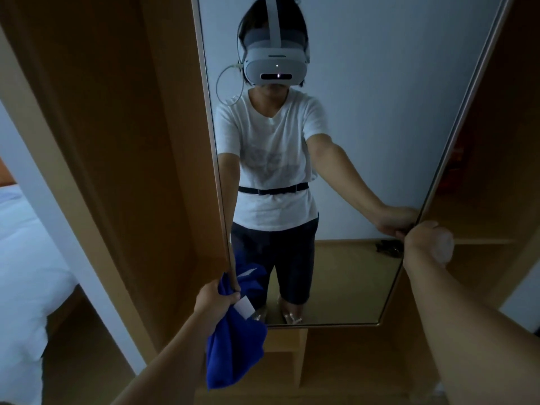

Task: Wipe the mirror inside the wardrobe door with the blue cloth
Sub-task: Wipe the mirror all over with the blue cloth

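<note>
The left hand (214, 296) is closed around a bunched deep-blue microfibre cloth (233, 343) at the left edge of the tall frameless mirror (365, 141) on the wooden wardrobe door (122, 141). The right hand (428, 239) is curled over the mirror's right edge. Most of the cloth dangles below the glass. The hinged door may swing under pressure, and bare fingers could smear the glass.

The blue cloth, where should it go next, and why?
Probably lift the blue cloth onto the mirror glass: it hangs bunched from the left hand at the mirror's lower left edge, not on the glass, while the right hand grips the opposite edge.
</note>
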### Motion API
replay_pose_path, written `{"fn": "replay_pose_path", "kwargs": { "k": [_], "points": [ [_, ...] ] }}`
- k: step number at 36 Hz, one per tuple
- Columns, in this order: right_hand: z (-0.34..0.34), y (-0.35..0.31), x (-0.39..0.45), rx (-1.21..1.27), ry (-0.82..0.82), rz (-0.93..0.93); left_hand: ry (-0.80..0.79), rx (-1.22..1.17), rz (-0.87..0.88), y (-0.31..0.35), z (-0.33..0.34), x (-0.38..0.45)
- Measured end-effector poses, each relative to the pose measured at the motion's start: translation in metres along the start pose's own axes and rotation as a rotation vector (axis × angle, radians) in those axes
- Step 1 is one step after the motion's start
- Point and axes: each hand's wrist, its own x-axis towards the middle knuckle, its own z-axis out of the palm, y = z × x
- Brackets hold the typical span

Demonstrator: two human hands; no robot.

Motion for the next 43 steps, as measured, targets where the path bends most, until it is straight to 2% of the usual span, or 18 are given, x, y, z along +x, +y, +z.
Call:
{"fn": "replay_pose_path", "kwargs": {
  "k": [3, 6, 9, 13, 15, 17, 20, 22, 25, 27, 31, 34, 36, 38, 43],
  "points": [
    [-0.004, 0.000, -0.003, -0.073, 0.018, -0.008, 0.023, 0.030, 0.026, 0.030, -0.012, -0.001],
    [-0.008, -0.011, -0.011, -0.090, -0.076, -0.022, 0.021, 0.041, 0.061, 0.057, -0.026, -0.005],
    [-0.013, -0.022, -0.017, -0.036, -0.187, 0.050, 0.054, 0.007, 0.096, 0.085, -0.037, -0.011],
    [-0.024, -0.037, -0.025, -0.057, -0.236, 0.107, 0.112, -0.010, 0.154, 0.123, -0.051, -0.025],
    [-0.029, -0.048, -0.029, -0.134, -0.269, 0.101, 0.134, -0.004, 0.183, 0.140, -0.059, -0.031],
    [-0.035, -0.058, -0.033, -0.317, -0.303, 0.069, 0.149, -0.027, 0.203, 0.154, -0.065, -0.037],
    [-0.049, -0.063, -0.039, -0.624, -0.302, -0.131, 0.172, -0.065, 0.247, 0.171, -0.072, -0.047],
    [-0.061, -0.063, -0.044, -0.722, -0.181, -0.338, 0.209, -0.071, 0.257, 0.181, -0.076, -0.054],
    [-0.075, -0.072, -0.058, -0.617, -0.012, -0.590, 0.305, -0.086, 0.277, 0.192, -0.084, -0.065],
    [-0.077, -0.085, -0.068, -0.546, -0.023, -0.711, 0.355, -0.093, 0.316, 0.202, -0.092, -0.074],
    [-0.072, -0.119, -0.100, -0.461, -0.222, -0.968, 0.378, -0.170, 0.382, 0.225, -0.107, -0.099],
    [-0.066, -0.148, -0.133, -0.346, -0.439, -1.034, 0.339, -0.263, 0.437, 0.244, -0.113, -0.120],
    [-0.064, -0.169, -0.158, -0.211, -0.684, -0.942, 0.298, -0.326, 0.466, 0.258, -0.114, -0.134],
    [-0.068, -0.187, -0.186, -0.009, -0.968, -0.724, 0.245, -0.368, 0.481, 0.271, -0.113, -0.146],
    [-0.080, -0.213, -0.220, 0.173, -1.465, -0.444, 0.061, -0.541, 0.536, 0.304, -0.104, -0.172]
  ]
}}
